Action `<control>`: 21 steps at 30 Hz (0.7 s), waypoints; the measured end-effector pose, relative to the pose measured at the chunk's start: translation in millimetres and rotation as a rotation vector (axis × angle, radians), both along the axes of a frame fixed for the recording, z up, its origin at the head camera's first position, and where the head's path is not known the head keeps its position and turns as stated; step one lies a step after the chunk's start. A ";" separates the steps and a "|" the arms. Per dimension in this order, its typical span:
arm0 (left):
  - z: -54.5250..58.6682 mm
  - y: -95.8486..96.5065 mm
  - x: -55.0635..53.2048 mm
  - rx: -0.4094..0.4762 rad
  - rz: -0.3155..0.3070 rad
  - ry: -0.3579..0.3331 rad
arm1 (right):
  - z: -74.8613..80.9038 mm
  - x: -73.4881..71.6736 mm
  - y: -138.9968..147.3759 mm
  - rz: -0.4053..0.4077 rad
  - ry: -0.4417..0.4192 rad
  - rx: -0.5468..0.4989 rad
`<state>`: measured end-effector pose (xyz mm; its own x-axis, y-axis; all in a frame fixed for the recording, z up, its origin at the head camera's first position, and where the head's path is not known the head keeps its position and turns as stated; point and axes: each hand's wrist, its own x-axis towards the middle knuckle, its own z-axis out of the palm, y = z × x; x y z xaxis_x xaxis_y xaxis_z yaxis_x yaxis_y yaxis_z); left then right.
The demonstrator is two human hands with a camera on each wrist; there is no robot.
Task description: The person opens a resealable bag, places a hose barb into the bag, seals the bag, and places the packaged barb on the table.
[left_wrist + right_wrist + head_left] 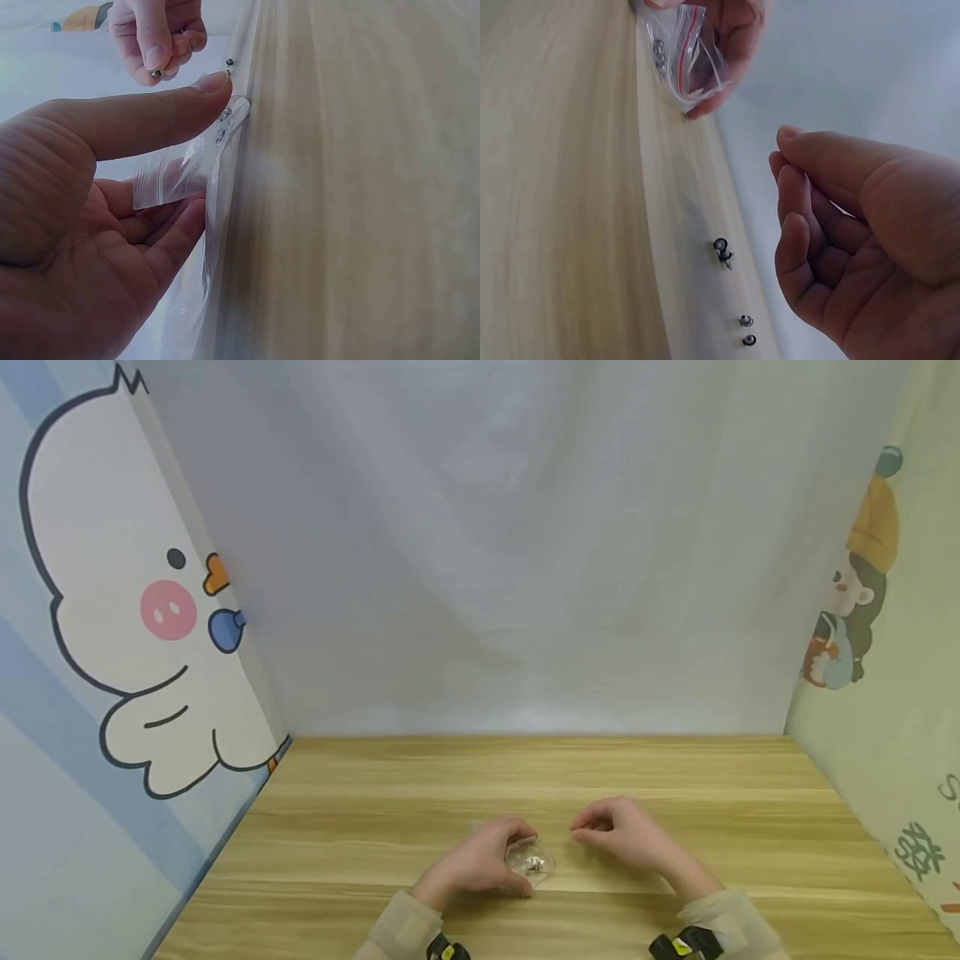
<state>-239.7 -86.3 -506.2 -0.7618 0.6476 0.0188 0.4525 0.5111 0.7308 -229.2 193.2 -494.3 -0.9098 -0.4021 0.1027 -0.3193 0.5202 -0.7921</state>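
My left hand (480, 858) rests low over the table and holds a clear zip bag (160, 180) between its thumb and fingers. Small shiny metal pieces (658, 54) lie inside the bag, which has a red line along its seal in the right wrist view. To the right, my right hand (628, 835) is raised slightly, thumb and fingertips together. In the left wrist view a tiny metal piece (156, 74) shows at its pinched tips. Several small metal pieces with dark rings (746, 321) are on the wood near the right hand.
The wood-grain table (420, 768) runs back to a pale grey curtain (510, 568). A panel with a white cartoon bird (97, 552) stands on the left, and one with a cartoon child (847, 627) on the right. Each wrist bears a black camera (686, 943).
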 end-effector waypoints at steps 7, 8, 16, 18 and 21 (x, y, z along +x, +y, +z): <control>2.1 0.8 1.9 -0.010 0.002 0.005 | 0.6 5.6 -11.2 0.055 0.003 -0.023; 2.0 0.9 1.9 -0.009 0.004 -0.002 | 0.6 6.5 -12.9 0.062 0.002 -0.023; 0.4 0.9 1.4 -0.005 0.005 -0.011 | -0.4 11.9 -25.4 0.085 -0.007 -0.034; -0.4 0.8 1.0 0.002 0.008 -0.018 | -1.2 12.6 -28.3 0.077 -0.001 -0.034; -0.6 0.9 0.6 0.003 0.012 -0.027 | -3.0 13.2 -32.4 0.064 0.008 -0.037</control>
